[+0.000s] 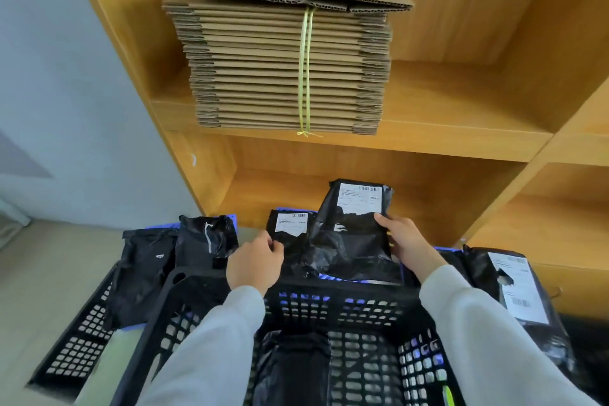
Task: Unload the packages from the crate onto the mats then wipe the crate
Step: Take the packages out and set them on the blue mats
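Note:
A black lattice crate [346, 310] fills the bottom of the head view, with one black package [293, 369] lying inside it. Beyond its far rim, my right hand [407, 242] grips a large black package with a white label [352, 234], held upright. My left hand [255, 259] pinches the lower left corner of a smaller labelled black package [290, 231] standing beside the large one. Two more black packages [145, 270] [206, 241] lie on a blue mat [161, 226] to the left. Another labelled package [517, 293] lies at the right.
A wooden shelf unit [428, 135] rises straight ahead, holding a tied stack of flattened cardboard boxes [286, 63]. A black lattice panel [79, 349] lies on the floor at the left beside the crate. A pale wall [66, 92] stands on the left.

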`<act>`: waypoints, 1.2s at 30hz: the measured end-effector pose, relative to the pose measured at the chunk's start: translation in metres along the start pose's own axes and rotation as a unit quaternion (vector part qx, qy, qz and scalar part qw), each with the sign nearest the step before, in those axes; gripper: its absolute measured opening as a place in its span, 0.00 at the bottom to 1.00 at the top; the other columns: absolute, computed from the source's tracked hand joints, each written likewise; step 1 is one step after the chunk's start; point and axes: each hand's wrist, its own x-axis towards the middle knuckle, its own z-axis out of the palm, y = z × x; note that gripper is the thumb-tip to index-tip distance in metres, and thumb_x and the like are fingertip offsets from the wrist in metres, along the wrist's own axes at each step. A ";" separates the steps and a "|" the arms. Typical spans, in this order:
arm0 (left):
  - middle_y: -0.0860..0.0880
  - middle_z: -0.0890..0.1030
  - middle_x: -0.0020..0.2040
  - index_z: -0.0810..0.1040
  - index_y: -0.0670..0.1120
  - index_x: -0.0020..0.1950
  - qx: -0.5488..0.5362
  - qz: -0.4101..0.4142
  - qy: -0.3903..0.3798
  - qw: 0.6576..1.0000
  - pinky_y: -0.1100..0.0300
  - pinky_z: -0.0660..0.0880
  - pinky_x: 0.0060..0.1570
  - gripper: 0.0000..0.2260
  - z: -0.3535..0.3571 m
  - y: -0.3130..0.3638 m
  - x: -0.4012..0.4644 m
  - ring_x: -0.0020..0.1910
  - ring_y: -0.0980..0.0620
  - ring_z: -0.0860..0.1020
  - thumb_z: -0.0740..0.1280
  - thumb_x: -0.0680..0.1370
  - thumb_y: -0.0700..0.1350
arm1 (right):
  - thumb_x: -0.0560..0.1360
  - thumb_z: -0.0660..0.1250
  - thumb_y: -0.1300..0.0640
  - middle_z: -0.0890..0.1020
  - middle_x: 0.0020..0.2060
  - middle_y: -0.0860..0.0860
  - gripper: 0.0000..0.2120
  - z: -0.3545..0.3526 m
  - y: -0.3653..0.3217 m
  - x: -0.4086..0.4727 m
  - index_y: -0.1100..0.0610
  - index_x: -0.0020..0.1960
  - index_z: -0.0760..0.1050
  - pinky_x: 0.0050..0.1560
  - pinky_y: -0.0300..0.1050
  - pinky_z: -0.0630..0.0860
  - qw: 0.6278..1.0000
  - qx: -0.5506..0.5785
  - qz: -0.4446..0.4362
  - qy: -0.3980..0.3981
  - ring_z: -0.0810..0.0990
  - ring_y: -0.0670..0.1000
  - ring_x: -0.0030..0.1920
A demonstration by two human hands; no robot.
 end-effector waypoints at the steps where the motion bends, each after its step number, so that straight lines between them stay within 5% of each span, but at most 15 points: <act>1: 0.52 0.77 0.33 0.76 0.52 0.52 0.008 0.000 0.005 1.000 0.58 0.71 0.31 0.12 0.001 0.000 0.000 0.31 0.50 0.75 0.56 0.83 0.56 | 0.80 0.70 0.56 0.84 0.51 0.56 0.13 0.002 0.002 0.011 0.60 0.62 0.79 0.48 0.50 0.77 1.000 -0.008 0.013 0.007 0.82 0.57 0.50; 7: 0.52 0.76 0.31 0.76 0.52 0.47 0.025 0.013 0.035 0.999 0.59 0.65 0.29 0.12 0.010 -0.002 0.006 0.30 0.51 0.73 0.57 0.82 0.55 | 0.79 0.70 0.60 0.82 0.53 0.61 0.13 0.013 0.025 0.078 0.66 0.61 0.78 0.48 0.53 0.76 0.989 -0.125 0.076 0.020 0.81 0.60 0.51; 13: 0.52 0.76 0.30 0.75 0.54 0.44 0.024 0.026 0.062 0.997 0.61 0.63 0.25 0.12 0.019 -0.006 0.009 0.27 0.55 0.73 0.57 0.81 0.57 | 0.79 0.71 0.59 0.82 0.57 0.62 0.15 0.029 0.038 0.122 0.67 0.60 0.75 0.61 0.60 0.79 0.960 -0.251 0.126 -0.004 0.83 0.62 0.56; 15: 0.53 0.76 0.30 0.74 0.54 0.43 0.029 0.036 0.071 0.996 0.61 0.68 0.24 0.12 0.022 -0.008 0.009 0.28 0.55 0.75 0.57 0.81 0.57 | 0.80 0.69 0.63 0.82 0.57 0.63 0.12 0.036 0.035 0.126 0.68 0.60 0.74 0.55 0.53 0.81 0.960 -0.241 0.140 -0.018 0.83 0.61 0.54; 17: 0.54 0.76 0.30 0.73 0.54 0.43 0.036 0.042 0.075 0.996 0.60 0.71 0.25 0.12 0.025 -0.009 0.010 0.29 0.55 0.76 0.56 0.81 0.58 | 0.81 0.65 0.67 0.81 0.54 0.62 0.05 0.042 0.036 0.129 0.68 0.55 0.73 0.39 0.45 0.81 0.958 -0.241 0.153 -0.039 0.81 0.57 0.45; 20: 0.54 0.75 0.29 0.72 0.54 0.41 0.042 0.041 0.083 0.995 0.61 0.66 0.23 0.13 0.025 -0.007 0.011 0.28 0.55 0.75 0.56 0.81 0.57 | 0.81 0.65 0.67 0.82 0.51 0.60 0.09 0.046 0.046 0.135 0.65 0.61 0.73 0.37 0.49 0.82 0.951 -0.254 0.161 -0.068 0.81 0.56 0.44; 23: 0.54 0.75 0.29 0.73 0.53 0.42 0.048 0.044 0.075 0.995 0.61 0.64 0.23 0.13 0.023 -0.006 0.011 0.28 0.55 0.74 0.57 0.81 0.56 | 0.79 0.70 0.59 0.81 0.53 0.58 0.14 0.050 0.053 0.134 0.64 0.61 0.73 0.52 0.54 0.81 0.898 -0.414 0.129 -0.078 0.82 0.60 0.55; 28: 0.53 0.76 0.29 0.73 0.52 0.41 0.036 0.034 0.068 0.997 0.60 0.65 0.24 0.13 0.021 -0.004 0.010 0.28 0.53 0.74 0.58 0.82 0.55 | 0.75 0.71 0.56 0.85 0.46 0.57 0.09 0.047 0.056 0.132 0.61 0.47 0.75 0.53 0.50 0.80 0.812 -0.571 0.090 -0.079 0.82 0.58 0.44; 32: 0.52 0.74 0.27 0.70 0.50 0.38 0.022 0.042 0.062 0.997 0.61 0.67 0.25 0.14 0.019 -0.004 0.010 0.26 0.53 0.73 0.58 0.82 0.54 | 0.72 0.64 0.57 0.82 0.41 0.53 0.03 0.041 0.038 0.120 0.57 0.43 0.74 0.42 0.43 0.77 0.793 -0.607 0.035 -0.041 0.82 0.56 0.42; 36: 0.51 0.76 0.28 0.72 0.50 0.39 0.012 0.037 0.051 0.998 0.61 0.71 0.27 0.15 0.018 -0.005 0.009 0.27 0.52 0.75 0.58 0.82 0.54 | 0.71 0.62 0.56 0.86 0.42 0.57 0.10 0.036 0.011 0.096 0.61 0.44 0.79 0.37 0.44 0.77 0.830 -0.555 0.007 -0.057 0.86 0.58 0.42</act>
